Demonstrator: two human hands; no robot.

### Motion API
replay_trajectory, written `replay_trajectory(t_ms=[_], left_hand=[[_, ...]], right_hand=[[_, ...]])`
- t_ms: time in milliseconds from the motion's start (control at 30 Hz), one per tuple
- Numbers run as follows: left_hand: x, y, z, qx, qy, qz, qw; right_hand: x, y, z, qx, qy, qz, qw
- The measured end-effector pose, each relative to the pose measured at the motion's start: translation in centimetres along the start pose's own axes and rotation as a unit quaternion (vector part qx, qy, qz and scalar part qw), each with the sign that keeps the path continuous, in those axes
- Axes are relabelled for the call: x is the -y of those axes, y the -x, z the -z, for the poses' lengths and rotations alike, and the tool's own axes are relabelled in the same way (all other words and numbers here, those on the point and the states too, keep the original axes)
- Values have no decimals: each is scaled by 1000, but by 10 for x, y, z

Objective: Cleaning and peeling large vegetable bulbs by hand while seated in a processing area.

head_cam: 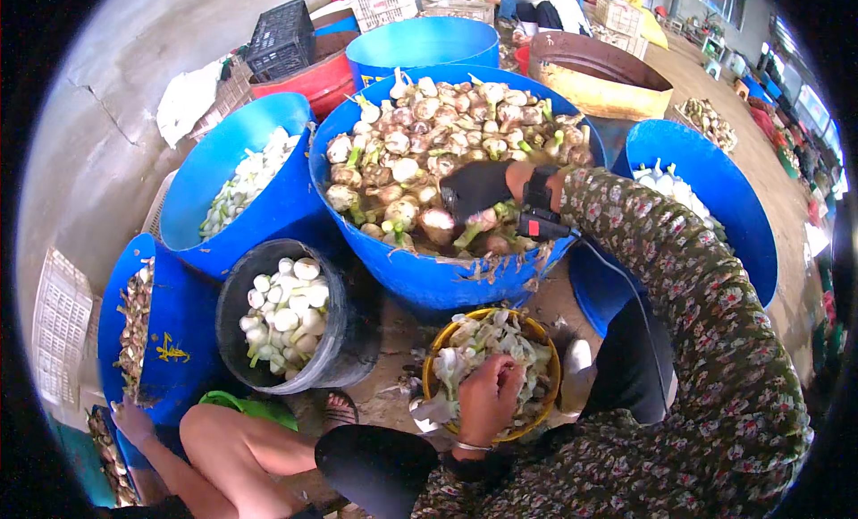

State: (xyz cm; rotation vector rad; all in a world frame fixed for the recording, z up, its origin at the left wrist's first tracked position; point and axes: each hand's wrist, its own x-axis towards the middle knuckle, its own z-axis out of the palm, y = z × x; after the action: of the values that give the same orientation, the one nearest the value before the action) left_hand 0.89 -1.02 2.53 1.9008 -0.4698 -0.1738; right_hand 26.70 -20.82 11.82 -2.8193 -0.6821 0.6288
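Note:
My right hand [474, 189], in a black glove, reaches into a large blue tub [429, 277] of unpeeled garlic bulbs [439, 110] in murky water. Its fingers point down among the bulbs and are hidden, so I cannot tell whether they grip one. A bulb with a pinkish stem [477, 225] lies just beside the glove. Bare and curled, my left hand [489, 391] hangs over a yellow bucket [551, 365] heaped with pale garlic skins [469, 344]. The inside of that hand is turned from view.
To the left stand a black bucket [231, 318] of peeled bulbs and a blue tub [181, 217] of white garlic. Another blue tub [744, 237] is at the right. A co-worker's hand [132, 422] touches a tub at lower left. A yellow-sided drum [590, 93] stands behind.

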Motion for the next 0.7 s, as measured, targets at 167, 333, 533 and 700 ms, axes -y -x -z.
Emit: replay_trajectory(t_ms=[167, 333, 533, 700], left_hand=[[-4, -1, -6, 6, 47, 6, 999], [-5, 2, -10, -13, 232, 82, 969], [-22, 0, -2, -1, 455, 89, 886], [-23, -4, -3, 37, 685, 52, 726]], right_hand=[[-33, 29, 16, -202, 36, 53, 977], [-16, 64, 11, -332, -256, 67, 905], [74, 124, -30, -436, -320, 213, 814], [126, 155, -95, -400, -60, 294, 866]])
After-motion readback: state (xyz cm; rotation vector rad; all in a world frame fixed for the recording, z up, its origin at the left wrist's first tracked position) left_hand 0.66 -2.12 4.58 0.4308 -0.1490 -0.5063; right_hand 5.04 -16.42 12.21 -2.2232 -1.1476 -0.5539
